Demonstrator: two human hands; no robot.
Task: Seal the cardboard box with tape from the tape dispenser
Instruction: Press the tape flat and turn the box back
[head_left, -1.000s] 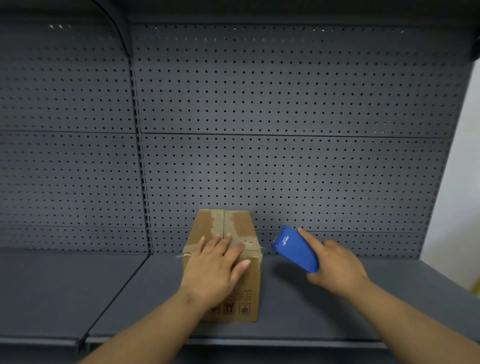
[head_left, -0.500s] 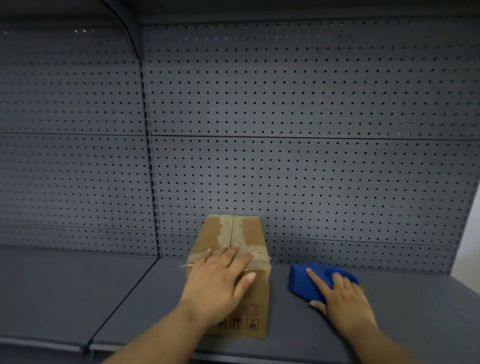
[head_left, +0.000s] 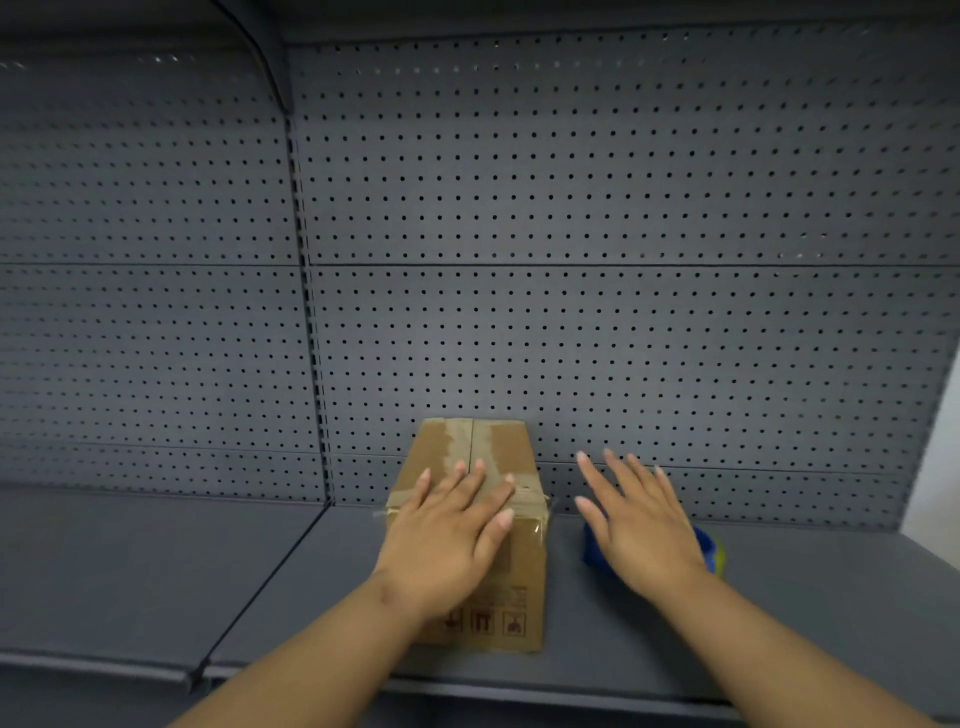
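A small cardboard box (head_left: 511, 447) stands on the grey shelf (head_left: 805, 597), its top flaps closed with tape along the seam and over the near edge. My left hand (head_left: 452, 530) lies flat on the near part of the box top, fingers spread. The blue tape dispenser (head_left: 709, 548) rests on the shelf to the right of the box, mostly hidden behind my right hand (head_left: 639, 525). That hand hovers above it with fingers apart and holds nothing.
A grey pegboard wall (head_left: 597, 312) rises right behind the box. A second shelf section (head_left: 130, 561) lies to the left, split off by a dark seam. The shelf's front edge (head_left: 519, 686) runs just below the box.
My right hand set the blue tape dispenser down on the shelf beside the box, let go, and lifted with fingers spread. My left hand stayed on the box top.
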